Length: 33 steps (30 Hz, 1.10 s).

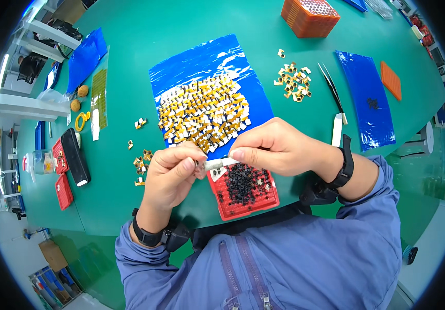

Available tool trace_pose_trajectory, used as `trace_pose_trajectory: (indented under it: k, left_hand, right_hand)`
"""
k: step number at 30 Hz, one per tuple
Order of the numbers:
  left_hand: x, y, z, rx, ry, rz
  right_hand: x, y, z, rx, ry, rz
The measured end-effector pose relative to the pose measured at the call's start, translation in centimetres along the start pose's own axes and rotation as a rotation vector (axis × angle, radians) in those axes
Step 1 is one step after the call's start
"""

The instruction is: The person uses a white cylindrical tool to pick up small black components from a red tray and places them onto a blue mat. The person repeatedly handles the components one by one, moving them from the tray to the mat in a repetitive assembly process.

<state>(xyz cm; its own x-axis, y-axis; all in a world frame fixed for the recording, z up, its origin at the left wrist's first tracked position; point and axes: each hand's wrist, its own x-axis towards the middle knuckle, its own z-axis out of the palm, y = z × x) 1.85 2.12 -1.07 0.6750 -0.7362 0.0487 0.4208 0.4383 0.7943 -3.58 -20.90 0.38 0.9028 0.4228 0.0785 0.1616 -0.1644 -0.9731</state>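
Note:
My left hand (173, 173) and my right hand (274, 147) meet above the near edge of a blue sheet, both closed in a pinch. Between their fingertips runs a slim pale grey-and-white stick-like piece (213, 164), its exact kind unclear. Something small and shiny shows at the left fingertips, too small to name. Right below the hands lies a red tray (248, 213) holding many tiny black parts (243, 183) and a few white ones. Just beyond, a large heap of small gold-and-white bent pieces (201, 111) covers much of the blue sheet (196, 64).
At right are a small gold pile (295, 82), black tweezers (332, 88), a white-handled tool (337, 129) and another blue sheet (367, 103). Stacked orange trays (310, 18) stand far back. Leftward lie a black case (75, 155), yellow scissors handles (83, 121) and red trays (63, 191).

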Motion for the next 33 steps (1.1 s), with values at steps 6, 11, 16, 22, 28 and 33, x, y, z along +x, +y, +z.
trace_pose_trajectory:
  k: [6, 11, 16, 22, 28, 33]
  left_hand:
    - [-0.1, -0.3, 0.2, -0.036, -0.047, -0.055]
    - [-0.1, -0.3, 0.2, -0.033, -0.071, -0.096]
    - [-0.1, -0.2, 0.3, -0.025, -0.076, -0.118]
    - [-0.2, -0.1, 0.3, 0.017, -0.094, -0.145]
    - [-0.3, 0.1, 0.2, 0.051, -0.104, -0.166]
    - [-0.4, 0.0, 0.1, 0.072, -0.107, -0.154]
  right_hand:
    - [-0.1, -0.4, -0.3, -0.002, -0.027, 0.009]
    - [0.0, -0.6, -0.2, 0.049, 0.007, -0.019]
    - [-0.1, -0.6, -0.4, 0.116, -0.121, 0.099]
    - [-0.1, -0.8, -0.3, 0.173, -0.066, 0.06]
    - [-0.3, -0.6, -0.7, 0.106, -0.106, 0.037]
    - [-0.2, -0.6, -0.7, 0.149, -0.12, 0.088]
